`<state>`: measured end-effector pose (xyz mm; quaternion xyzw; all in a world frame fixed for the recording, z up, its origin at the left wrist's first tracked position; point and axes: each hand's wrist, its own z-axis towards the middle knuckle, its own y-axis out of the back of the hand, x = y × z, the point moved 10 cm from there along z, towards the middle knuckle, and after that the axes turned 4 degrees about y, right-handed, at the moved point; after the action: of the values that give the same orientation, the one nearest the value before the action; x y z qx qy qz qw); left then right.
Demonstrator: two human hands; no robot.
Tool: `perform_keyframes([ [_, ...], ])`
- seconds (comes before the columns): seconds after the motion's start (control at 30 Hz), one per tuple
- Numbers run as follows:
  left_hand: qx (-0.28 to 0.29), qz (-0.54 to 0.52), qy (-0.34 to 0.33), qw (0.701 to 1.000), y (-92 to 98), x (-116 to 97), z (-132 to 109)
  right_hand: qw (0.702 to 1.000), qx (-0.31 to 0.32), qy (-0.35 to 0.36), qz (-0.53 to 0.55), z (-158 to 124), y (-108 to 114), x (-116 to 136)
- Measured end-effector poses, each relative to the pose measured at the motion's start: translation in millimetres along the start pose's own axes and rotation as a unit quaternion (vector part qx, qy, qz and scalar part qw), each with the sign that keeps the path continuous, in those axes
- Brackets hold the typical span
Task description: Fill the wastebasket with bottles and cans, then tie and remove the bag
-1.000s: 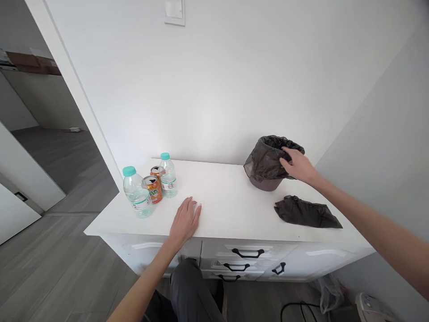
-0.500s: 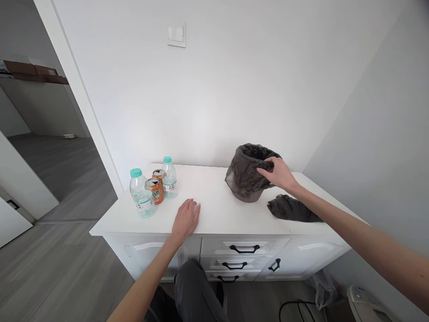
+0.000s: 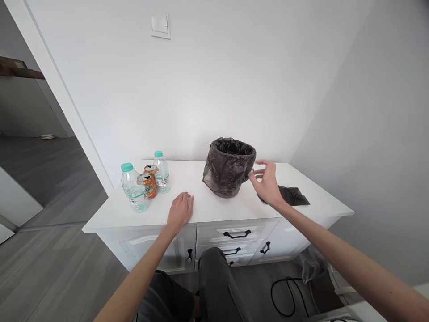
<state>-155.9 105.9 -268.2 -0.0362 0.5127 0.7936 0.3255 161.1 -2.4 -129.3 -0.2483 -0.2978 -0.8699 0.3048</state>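
A small bin (image 3: 228,195) stands on the white cabinet top, its lower rim showing beneath a thin black garbage bag (image 3: 225,172). The bag lines the bin and folds loosely down over its outside. My right hand (image 3: 267,181) is at the bin's right side, thumb and fingers spread around a gap; whether the fingertips touch the bag's edge I cannot tell. Behind that hand lies a folded black plastic bag (image 3: 295,196), partly covered. My left hand (image 3: 180,209) rests flat on the cabinet top, near its front edge, fingers stretched out and holding nothing visible.
Two clear bottles (image 3: 136,190) with teal caps and two orange cans (image 3: 149,187) are grouped at the left of the cabinet top (image 3: 187,172). Drawer handles (image 3: 237,234) project from the front. A black cable (image 3: 290,286) and a clear plastic bag (image 3: 310,266) lie on the floor.
My right hand has come off the bin's rim and moved down its right side, its fingers opening. My left hand stays resting on the cabinet. The view has shifted slightly.
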Motion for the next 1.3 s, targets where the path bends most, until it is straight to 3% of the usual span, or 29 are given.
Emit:
perform_keyframes([
  [0.07,-0.002,-0.003,-0.001,1.000,1.0,0,0,0.997,0.033,-0.071,0.009,-19,-8,-35],
  [0.2,-0.005,-0.003,-0.003,1.000,2.1,0,-1,0.964,0.166,-0.190,0.086,-64,-52,-98],
  [0.4,-0.004,-0.002,-0.005,1.000,0.0,1,-1,0.949,0.186,-0.230,0.109,-95,-86,-134],
  [0.73,-0.012,-0.011,-0.002,1.000,2.5,2,-3,0.937,0.179,-0.265,0.138,-97,-92,-152],
  [1.1,0.010,-0.033,0.026,0.999,8.0,2,1,0.941,0.180,-0.257,0.126,-95,-88,-145],
  [1.2,0.001,-0.052,-0.013,0.999,26.3,-13,-8,0.941,0.176,-0.256,0.132,-94,-87,-143],
  [1.3,-0.036,-0.030,-0.095,0.994,69.3,-35,-20,0.942,0.170,-0.255,0.139,-93,-87,-145],
])
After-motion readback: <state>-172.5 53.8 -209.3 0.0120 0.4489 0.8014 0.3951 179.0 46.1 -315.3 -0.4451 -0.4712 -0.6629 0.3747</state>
